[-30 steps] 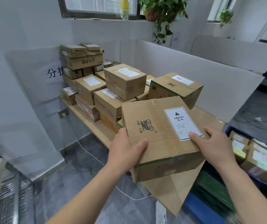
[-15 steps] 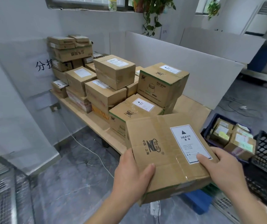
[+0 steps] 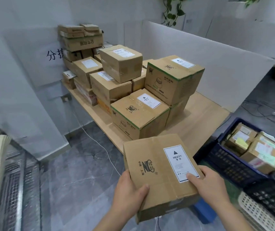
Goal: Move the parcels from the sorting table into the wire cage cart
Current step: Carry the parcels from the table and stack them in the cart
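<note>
HEAVY-labelled carton (image 3: pixel 160 172) off table (image 3: pixel 205 120), carried over floor. Left hand (image 3: pixel 130 192) grips near-left corner, right hand (image 3: pixel 208 185) grips right edge, thumb on label: two-sided hold likely for weight. Wire cage cart (image 3: pixel 15 177) waits at left. Remaining parcels (image 3: pixel 133 90) stacked on table.

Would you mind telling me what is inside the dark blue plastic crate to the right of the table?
The dark blue plastic crate holds several small cardboard parcels with white and yellow labels. Anything beneath them, and the crate's floor, is covered.
</note>
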